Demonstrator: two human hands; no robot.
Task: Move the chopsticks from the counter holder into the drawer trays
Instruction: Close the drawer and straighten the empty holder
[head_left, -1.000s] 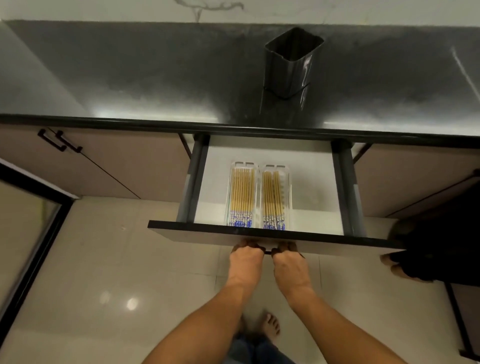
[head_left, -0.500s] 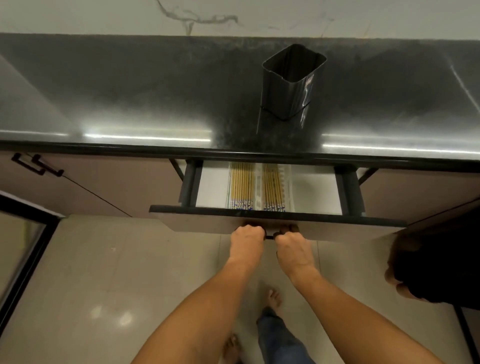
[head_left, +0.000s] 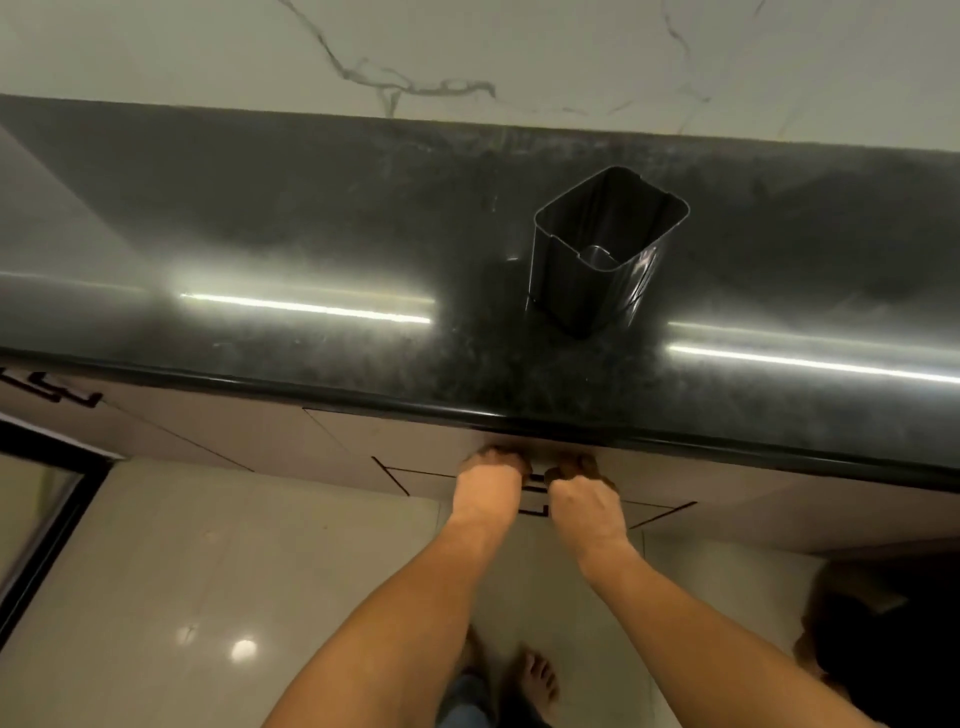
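Under the counter's lip, the left hand (head_left: 488, 483) and right hand (head_left: 584, 499) curl their fingers round the drawer handle (head_left: 535, 475). The drawer (head_left: 415, 447) looks shut. No chopsticks show. The holder (head_left: 597, 249) stands empty on the glossy black counter (head_left: 311, 234), so I reckon they're inside the drawer. Light, stiff, slippery sticks like these are best pinched mid-bundle. Below is a pale tiled floor (head_left: 260, 545).

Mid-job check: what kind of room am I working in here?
Most likely a home kitchen: a dark polished counter runs along a marble-look wall, with cabinets below and an empty holder standing on it. The left hand and right hand grip a drawer handle.
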